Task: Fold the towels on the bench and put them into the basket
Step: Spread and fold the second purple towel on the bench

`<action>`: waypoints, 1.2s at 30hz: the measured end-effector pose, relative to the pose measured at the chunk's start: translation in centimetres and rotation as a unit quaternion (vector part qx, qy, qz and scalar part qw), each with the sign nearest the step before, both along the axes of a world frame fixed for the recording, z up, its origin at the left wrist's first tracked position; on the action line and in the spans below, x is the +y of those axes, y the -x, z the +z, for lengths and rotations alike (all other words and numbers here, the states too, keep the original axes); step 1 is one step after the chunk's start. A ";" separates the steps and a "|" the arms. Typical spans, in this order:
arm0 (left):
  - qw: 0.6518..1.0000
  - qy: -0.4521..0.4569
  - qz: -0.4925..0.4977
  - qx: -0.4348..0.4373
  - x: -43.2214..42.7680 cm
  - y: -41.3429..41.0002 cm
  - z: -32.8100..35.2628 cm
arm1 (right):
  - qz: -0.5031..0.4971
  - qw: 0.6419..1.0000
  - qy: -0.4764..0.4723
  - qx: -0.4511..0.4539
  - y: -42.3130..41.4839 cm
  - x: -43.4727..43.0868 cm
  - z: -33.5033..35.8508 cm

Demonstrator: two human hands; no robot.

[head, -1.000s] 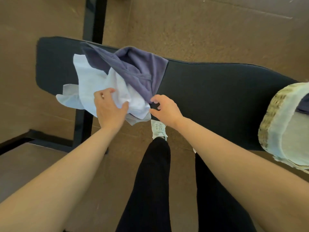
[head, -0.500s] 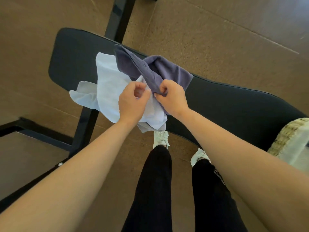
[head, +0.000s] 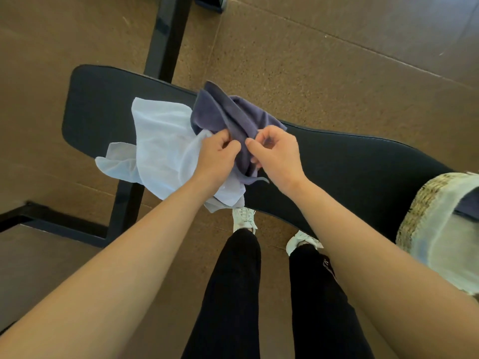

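Note:
A crumpled purple towel (head: 228,115) lies on the black padded bench (head: 350,161), partly on top of a pale white towel (head: 160,146) that hangs over the bench's near edge. My left hand (head: 217,156) and my right hand (head: 277,154) are side by side, each pinching the purple towel's near edge between thumb and fingers. A woven basket (head: 420,203) with a pale cloth liner stands at the bench's right end, and something dark shows inside it.
The bench's black metal frame (head: 121,203) runs down to the brown floor at left. My legs in black trousers and white shoes (head: 243,218) stand just in front of the bench. A dark object (head: 210,2) sits at the top edge.
Both hands have moved off the white towel onto the purple towel and now pinch its edge close together. The camera has shifted, so the bench and basket sit differently in view.

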State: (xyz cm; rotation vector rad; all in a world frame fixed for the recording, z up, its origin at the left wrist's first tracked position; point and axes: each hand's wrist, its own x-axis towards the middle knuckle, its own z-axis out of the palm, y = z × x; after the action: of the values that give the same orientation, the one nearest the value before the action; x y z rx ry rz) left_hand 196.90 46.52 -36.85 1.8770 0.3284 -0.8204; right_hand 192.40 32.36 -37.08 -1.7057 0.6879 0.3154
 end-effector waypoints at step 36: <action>0.817 -0.284 -0.490 -0.111 -6.2 13.4 -8.4 | 0.227 0.928 0.248 0.160 21.0 -8.5 -8.1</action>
State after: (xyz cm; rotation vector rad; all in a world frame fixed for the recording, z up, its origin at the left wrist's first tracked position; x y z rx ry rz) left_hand 183.47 40.28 -45.24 2.7075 -0.7039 -1.2305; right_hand 171.38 23.88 -45.14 -2.3317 0.6322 0.8136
